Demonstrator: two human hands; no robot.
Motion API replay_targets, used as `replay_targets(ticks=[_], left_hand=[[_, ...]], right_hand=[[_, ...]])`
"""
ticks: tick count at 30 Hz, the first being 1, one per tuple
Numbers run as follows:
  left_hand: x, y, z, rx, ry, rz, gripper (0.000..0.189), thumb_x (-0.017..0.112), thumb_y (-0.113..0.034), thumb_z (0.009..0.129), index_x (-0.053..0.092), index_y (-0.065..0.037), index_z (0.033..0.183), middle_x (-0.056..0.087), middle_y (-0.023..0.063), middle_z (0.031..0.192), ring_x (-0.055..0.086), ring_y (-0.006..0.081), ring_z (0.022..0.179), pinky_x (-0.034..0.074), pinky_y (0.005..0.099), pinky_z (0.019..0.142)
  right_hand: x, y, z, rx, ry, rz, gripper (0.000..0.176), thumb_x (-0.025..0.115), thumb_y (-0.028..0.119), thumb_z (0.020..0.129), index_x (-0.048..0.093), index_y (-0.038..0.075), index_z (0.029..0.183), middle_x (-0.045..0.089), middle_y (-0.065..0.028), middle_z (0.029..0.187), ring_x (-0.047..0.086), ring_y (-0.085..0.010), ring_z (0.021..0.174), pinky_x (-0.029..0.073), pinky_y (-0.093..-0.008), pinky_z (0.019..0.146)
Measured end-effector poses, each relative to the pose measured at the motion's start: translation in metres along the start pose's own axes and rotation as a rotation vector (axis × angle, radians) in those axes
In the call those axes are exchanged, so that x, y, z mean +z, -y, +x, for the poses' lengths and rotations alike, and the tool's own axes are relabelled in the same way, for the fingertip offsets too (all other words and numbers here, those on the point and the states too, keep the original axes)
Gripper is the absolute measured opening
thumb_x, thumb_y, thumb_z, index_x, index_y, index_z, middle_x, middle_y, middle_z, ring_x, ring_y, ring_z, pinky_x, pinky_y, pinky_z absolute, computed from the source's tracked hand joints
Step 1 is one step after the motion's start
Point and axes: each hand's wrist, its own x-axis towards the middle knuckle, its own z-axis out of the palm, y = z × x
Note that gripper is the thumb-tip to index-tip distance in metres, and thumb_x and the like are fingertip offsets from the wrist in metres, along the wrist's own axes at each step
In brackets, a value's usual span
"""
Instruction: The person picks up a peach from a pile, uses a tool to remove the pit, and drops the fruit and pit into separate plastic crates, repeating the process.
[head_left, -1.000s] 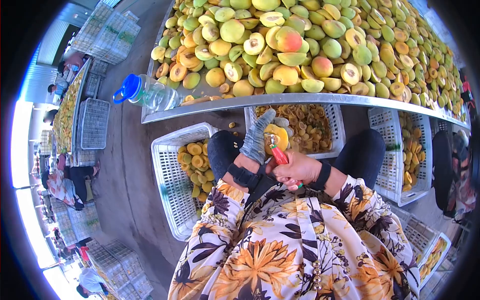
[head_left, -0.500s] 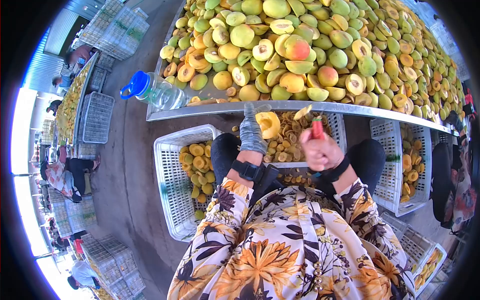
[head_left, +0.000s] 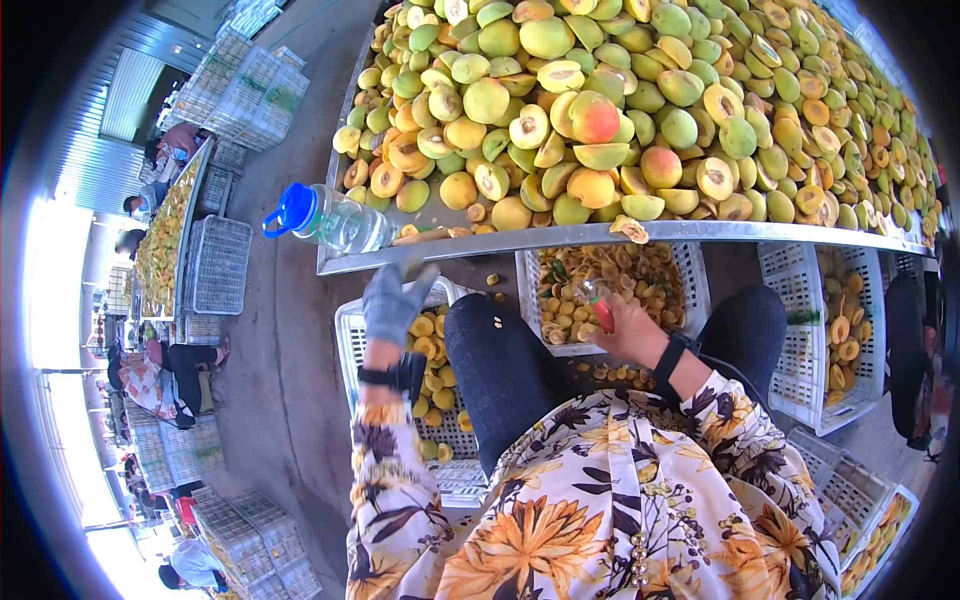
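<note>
My left hand (head_left: 393,305), in a grey glove, is above the left white crate (head_left: 352,345) with fingers apart, somewhat blurred; I see nothing in it. That crate holds hollowed yellow peach-like halves (head_left: 437,385). In my right hand (head_left: 632,335) is a small red-handled tool (head_left: 603,315), its working end blurred. It is over the middle crate (head_left: 697,275), which holds scooped-out pit pieces (head_left: 610,265). One cut piece (head_left: 630,229) rests on the metal table rim (head_left: 480,246). Halved green and yellow fruit (head_left: 560,120) is heaped on the table.
A water bottle with a blue cap (head_left: 345,222) lies on the table's left corner. Another crate (head_left: 783,330) with fruit halves stands right of my knee. Stacked crates (head_left: 240,85) and other people at a fruit table (head_left: 165,235) are at the left.
My left hand has moved left from the middle to over the left crate, and the yellow half is no longer in it. My right hand has lowered slightly with the tool. The flying piece now lies on the rim.
</note>
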Motion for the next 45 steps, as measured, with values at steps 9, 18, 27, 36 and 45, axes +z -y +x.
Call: replay_targets(ticks=[9, 18, 27, 36, 45], left_hand=[[0.069, -0.071, 0.144, -0.108, 0.143, 0.233, 0.067, 0.072, -0.024, 0.065, 0.041, -0.012, 0.123, 0.048, 0.0176, 0.118, 0.049, 0.0305, 0.107, 0.042, 0.0374, 0.089], [0.051, -0.036, 0.088, -0.265, 0.118, -1.337, 0.042, 0.068, -0.027, 0.070, 0.052, -0.004, 0.101, 0.060, 0.0129, 0.087, 0.062, 0.0241, 0.066, 0.050, 0.0290, 0.046], [0.054, -0.100, 0.003, -0.379, 0.930, -1.459, 0.061, 0.039, -0.063, 0.081, 0.056, -0.007, 0.098, 0.062, 0.0057, 0.075, 0.059, 0.0133, 0.055, 0.042, 0.0206, 0.035], [0.065, -0.130, -0.025, -0.377, 0.641, -1.428, 0.058, 0.044, -0.060, 0.079, 0.055, -0.007, 0.099, 0.059, 0.0036, 0.070, 0.051, 0.0105, 0.043, 0.037, 0.0181, 0.031], [0.095, -0.130, -0.034, -0.136, 0.107, -1.198, 0.044, 0.060, -0.036, 0.081, 0.046, -0.015, 0.116, 0.056, 0.0040, 0.092, 0.056, 0.0136, 0.081, 0.049, 0.0246, 0.062]], right_hand=[[-0.006, 0.011, -0.035, -0.031, -0.144, 0.188, 0.054, 0.063, 0.017, 0.071, 0.034, 0.000, 0.114, 0.057, -0.0199, 0.074, 0.058, -0.0371, 0.069, 0.047, -0.0382, 0.060], [-0.029, 0.037, -0.022, -0.123, -0.259, 0.245, 0.043, 0.063, 0.013, 0.071, 0.042, 0.000, 0.107, 0.057, -0.0224, 0.071, 0.057, -0.0396, 0.068, 0.047, -0.0416, 0.059], [-0.053, 0.084, 0.014, -0.297, -0.258, 0.412, 0.046, 0.066, 0.027, 0.075, 0.048, 0.001, 0.107, 0.058, -0.0195, 0.073, 0.058, -0.0361, 0.067, 0.047, -0.0372, 0.061], [-0.044, 0.070, 0.016, -0.117, -0.345, 0.531, 0.034, 0.067, 0.021, 0.075, 0.052, -0.001, 0.096, 0.057, -0.0157, 0.072, 0.054, -0.0222, 0.064, 0.046, -0.0323, 0.061], [-0.032, 0.075, -0.014, -0.054, -0.268, 0.293, 0.025, 0.061, 0.017, 0.073, 0.047, -0.002, 0.082, 0.055, -0.0246, 0.065, 0.056, -0.0407, 0.066, 0.044, -0.0439, 0.056]])
